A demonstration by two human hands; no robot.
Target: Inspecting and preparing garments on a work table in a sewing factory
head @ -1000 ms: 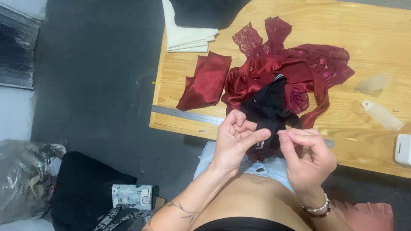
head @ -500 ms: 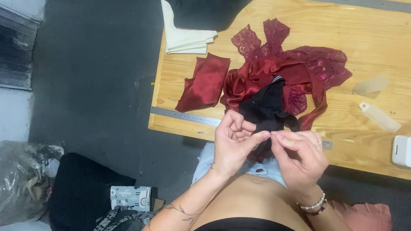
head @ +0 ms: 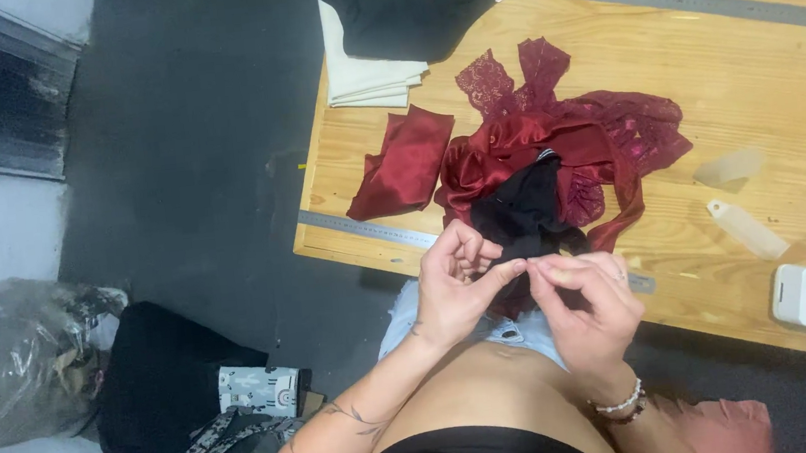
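**Pinching something fine at the table's near edge**

Working close to the body, the person is bringing the left hand and the right hand together, fingertips almost meeting just above the near edge of the wooden table. Both hands are holding fingers narrowed into a pinch; whatever sits between them is too small to make out, possibly a thread or pin. A beaded bracelet is showing on the right wrist.

Just beyond the fingertips, a black fabric piece is lying on a heap of dark red satin and lace, with a separate red satin scrap beside it to the left.

Judging by its folds, the black fabric is looking light, soft and limp; the satin under it is likely slippery, the lace easy to snag. Taking it by a hem or seam edge seems safest.

Also lying about: a metal ruler along the near edge, folded cream cloth under a black garment, and bags on the floor.
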